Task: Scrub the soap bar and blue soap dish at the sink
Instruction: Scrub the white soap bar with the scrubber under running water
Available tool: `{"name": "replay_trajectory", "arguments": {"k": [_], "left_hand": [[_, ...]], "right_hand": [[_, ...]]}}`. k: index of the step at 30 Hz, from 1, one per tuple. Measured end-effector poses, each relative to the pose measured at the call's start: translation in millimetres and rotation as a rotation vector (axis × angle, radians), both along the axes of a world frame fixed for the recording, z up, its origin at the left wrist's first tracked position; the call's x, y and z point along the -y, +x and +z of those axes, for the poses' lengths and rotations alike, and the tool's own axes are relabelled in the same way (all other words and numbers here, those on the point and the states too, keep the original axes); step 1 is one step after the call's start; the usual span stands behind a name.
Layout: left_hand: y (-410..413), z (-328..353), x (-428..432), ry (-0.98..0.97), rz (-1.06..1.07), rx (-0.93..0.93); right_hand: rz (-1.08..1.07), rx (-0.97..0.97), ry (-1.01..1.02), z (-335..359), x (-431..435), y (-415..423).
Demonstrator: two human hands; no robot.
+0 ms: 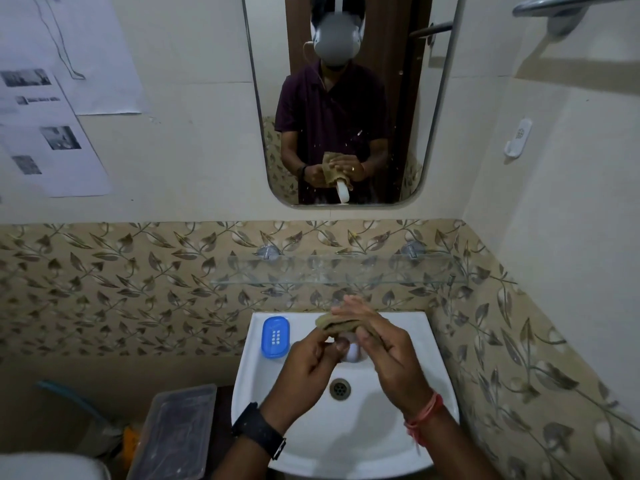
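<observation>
While the left hand (306, 358) curls its fingers and pinches the near edge of an olive-brown scrub pad (334, 323), the right hand (386, 355) lies beneath the pad's other end with its fingers stretched far and its thumb pressed down on top. Both hands therefore grip the pad, holding it above the far part of the sink (412, 344) and just over the white tap (351, 353).

This looks like the readying step: the pad is being folded or wrung, and no scrubbing of the dish has begun. The soap bar is not in sight. It may be wrapped inside the pad or hidden behind the fingers, but I cannot tell which.

The next move calls for one hand to free itself, reach left and lift the dish. The other would keep the pad bunched firmly enough to rub with.

The blue soap dish (266, 337) sits on the sink's far-left rim, apart from both hands. It holds no bar, and the white slotted drain in its floor shows bare. The basin holds no standing water that I can see, and its drain (340, 388) is uncovered. Near and to the left, beside the sink, stands a clear plastic box (180, 427) with its lid on. Its contents are dark and cannot be made out.
</observation>
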State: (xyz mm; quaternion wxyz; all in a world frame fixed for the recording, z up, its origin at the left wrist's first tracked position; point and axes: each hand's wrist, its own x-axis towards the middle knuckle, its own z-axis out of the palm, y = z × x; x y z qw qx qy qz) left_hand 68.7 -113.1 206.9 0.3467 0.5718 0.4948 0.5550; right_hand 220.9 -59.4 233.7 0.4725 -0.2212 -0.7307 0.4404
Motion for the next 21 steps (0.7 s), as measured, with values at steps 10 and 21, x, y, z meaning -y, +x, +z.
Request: {"name": "replay_trajectory", "arguments": {"k": [10,21], "left_hand": [[-10,5,12,0.004,-0.078,-0.017],[-6,9,19,0.128,0.071,0.164]], "right_hand": [[0.070,0.048,-0.105,13,-4,7],[0.255,-0.558,-1.159,-34,1,-2]]}}
